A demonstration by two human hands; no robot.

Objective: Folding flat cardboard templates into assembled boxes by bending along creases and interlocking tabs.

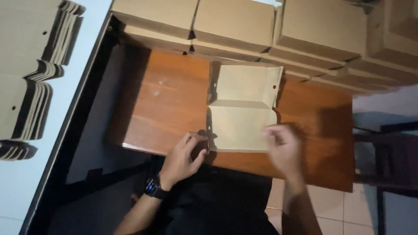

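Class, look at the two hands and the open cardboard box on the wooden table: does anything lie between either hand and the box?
Nothing visible does. The left hand touches the open cardboard box at its near left corner; the blurred right hand lies over its near right corner.

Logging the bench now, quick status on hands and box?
Left hand at cardboard box blank near-left corner. Right hand on near-right edge, blurred. Folded boxes stacked behind; nothing obstructing.

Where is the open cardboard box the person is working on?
The open cardboard box lies centre-frame on the wooden table, between the left hand and right hand, before the stacked closed boxes.
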